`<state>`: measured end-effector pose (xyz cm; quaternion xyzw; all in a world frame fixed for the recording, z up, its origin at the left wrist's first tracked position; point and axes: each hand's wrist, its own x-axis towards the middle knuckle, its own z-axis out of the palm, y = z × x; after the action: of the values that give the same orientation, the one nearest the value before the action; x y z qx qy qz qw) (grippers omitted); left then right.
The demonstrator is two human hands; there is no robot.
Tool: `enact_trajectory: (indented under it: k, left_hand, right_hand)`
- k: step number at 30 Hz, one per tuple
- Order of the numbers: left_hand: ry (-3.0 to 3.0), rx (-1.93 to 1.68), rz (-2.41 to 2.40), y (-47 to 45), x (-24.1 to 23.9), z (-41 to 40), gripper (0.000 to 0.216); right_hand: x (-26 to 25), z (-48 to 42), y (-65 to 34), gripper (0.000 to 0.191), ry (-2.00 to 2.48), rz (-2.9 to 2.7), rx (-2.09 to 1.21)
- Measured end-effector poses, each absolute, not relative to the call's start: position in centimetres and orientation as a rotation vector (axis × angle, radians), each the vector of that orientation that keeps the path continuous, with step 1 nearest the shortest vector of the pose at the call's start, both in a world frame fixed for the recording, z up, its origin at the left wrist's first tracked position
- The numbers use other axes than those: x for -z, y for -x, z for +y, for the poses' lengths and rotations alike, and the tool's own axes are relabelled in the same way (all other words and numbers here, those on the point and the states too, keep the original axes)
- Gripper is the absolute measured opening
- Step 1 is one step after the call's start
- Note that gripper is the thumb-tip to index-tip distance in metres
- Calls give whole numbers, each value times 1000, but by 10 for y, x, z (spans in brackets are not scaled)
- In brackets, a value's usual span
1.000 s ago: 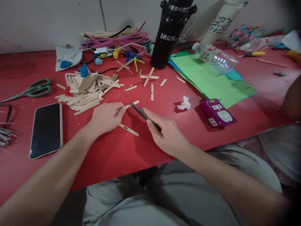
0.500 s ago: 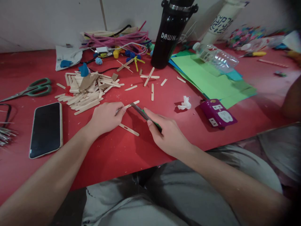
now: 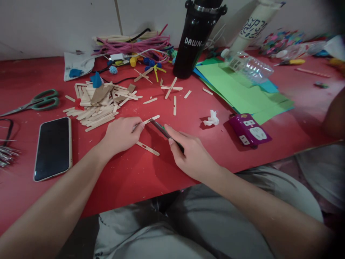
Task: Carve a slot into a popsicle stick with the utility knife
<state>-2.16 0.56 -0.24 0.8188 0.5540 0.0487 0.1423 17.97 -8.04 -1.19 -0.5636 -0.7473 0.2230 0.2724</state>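
Note:
My left hand [image 3: 122, 133] is closed on a wooden craft stick [image 3: 154, 118], whose free end points right, above the red table. A dark thin piece shows at its fingers; I cannot make out what it is. My right hand [image 3: 192, 153] grips a utility knife [image 3: 162, 130], its blade touching the craft stick close to my left fingertips. Just below my left hand lies a second craft stick [image 3: 149, 148] with a slot cut in it. Beyond my hands rest a notched stick [image 3: 175, 105] and crossed sticks [image 3: 172, 88].
A heap of craft sticks [image 3: 101, 104], a phone [image 3: 53, 149] and green-handled scissors [image 3: 44, 100] lie to the left. Behind stands a black bottle [image 3: 195, 39]. On the right are green paper sheets [image 3: 242, 86], a purple adapter [image 3: 249, 130] and crumpled white tissue [image 3: 211, 118].
The knife and my right hand have shifted very slightly, the blade a touch to the left along the stick. My left hand has stayed in place.

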Motion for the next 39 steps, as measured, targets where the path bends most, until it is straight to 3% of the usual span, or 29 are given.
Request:
enact_trajectory:
  k: [39]
  left_hand:
    - [-2361,-154,1601,22,3,6,33]
  right_hand:
    - [17,-78,-180,47,1460,-1944,-593]
